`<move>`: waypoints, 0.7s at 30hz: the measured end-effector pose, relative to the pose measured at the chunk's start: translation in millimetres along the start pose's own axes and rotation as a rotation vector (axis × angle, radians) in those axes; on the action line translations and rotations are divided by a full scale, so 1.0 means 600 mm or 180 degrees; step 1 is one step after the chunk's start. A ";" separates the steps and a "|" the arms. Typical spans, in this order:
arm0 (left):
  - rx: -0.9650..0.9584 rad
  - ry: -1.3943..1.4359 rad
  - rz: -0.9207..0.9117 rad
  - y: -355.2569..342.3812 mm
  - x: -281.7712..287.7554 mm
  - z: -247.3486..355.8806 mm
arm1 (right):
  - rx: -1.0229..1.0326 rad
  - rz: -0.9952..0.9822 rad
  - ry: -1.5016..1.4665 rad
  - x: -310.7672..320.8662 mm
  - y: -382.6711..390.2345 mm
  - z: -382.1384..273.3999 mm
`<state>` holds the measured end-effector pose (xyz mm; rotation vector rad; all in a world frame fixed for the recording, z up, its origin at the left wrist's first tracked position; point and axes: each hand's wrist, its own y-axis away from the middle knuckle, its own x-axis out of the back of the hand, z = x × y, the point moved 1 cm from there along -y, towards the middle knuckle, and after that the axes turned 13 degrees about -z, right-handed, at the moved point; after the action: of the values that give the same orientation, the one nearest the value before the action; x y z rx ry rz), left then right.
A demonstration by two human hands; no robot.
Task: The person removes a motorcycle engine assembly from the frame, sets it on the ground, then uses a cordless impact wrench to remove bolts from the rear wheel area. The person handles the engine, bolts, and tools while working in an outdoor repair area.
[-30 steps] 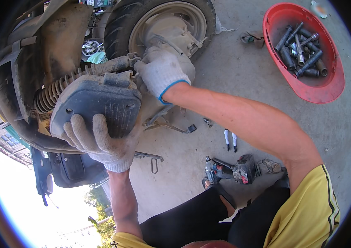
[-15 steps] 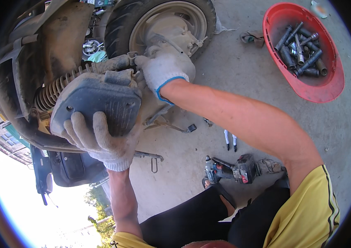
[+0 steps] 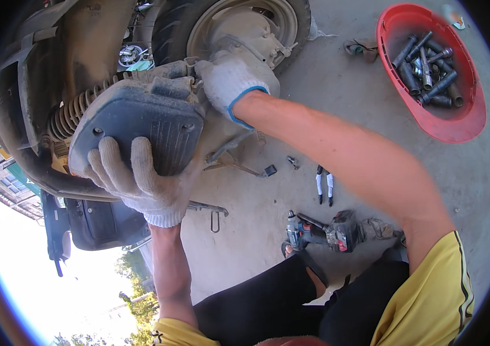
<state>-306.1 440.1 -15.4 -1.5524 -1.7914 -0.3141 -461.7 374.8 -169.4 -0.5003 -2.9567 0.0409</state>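
Observation:
A dusty dark plastic box, probably an air filter box [image 3: 141,115], sits beside the coil-spring shock absorber [image 3: 80,112] of a scooter. My left hand [image 3: 141,181], in a knitted work glove, grips its lower part, fingers spread over the ribbed face and thumb hidden. In a white glove with a blue cuff, my right hand [image 3: 230,83] reaches behind the box's right end, close to the shock's end and the wheel hub [image 3: 256,37]. Its fingers are curled, and what they hold, if anything, is hidden.
A red hard hat [image 3: 458,127] holding several dark sockets [image 3: 438,86] lies on the concrete at far right. Near my feet are a cordless impact driver [image 3: 314,232] and white-handled pliers [image 3: 324,185]. The rear tyre [image 3: 170,37] stands beyond the box; a stand [image 3: 239,164] juts out below.
The view has shifted slightly, so the hat and floor tools appear a little farther right. Both hands stay at the same places on the scooter.

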 end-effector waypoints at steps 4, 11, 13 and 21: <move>-0.0073 -0.0123 0.0016 0.018 0.000 -0.015 | -0.0364 -0.0248 -0.0641 0.037 0.051 -0.054; -0.0549 0.0077 0.0822 -0.004 -0.060 -0.040 | 0.0322 -0.0079 0.1086 0.014 -0.029 -0.012; -0.0705 -0.0200 0.0820 0.000 -0.054 -0.061 | 0.0141 -0.0180 0.1333 0.018 -0.024 -0.015; -0.0966 -0.0700 0.0852 -0.009 -0.034 -0.069 | 0.0174 -0.0254 0.1132 0.005 -0.014 -0.018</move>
<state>-296.4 398.2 1.5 -2.0869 -1.7278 -0.3048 -465.9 367.7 -157.8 -0.3405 -2.6161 0.0212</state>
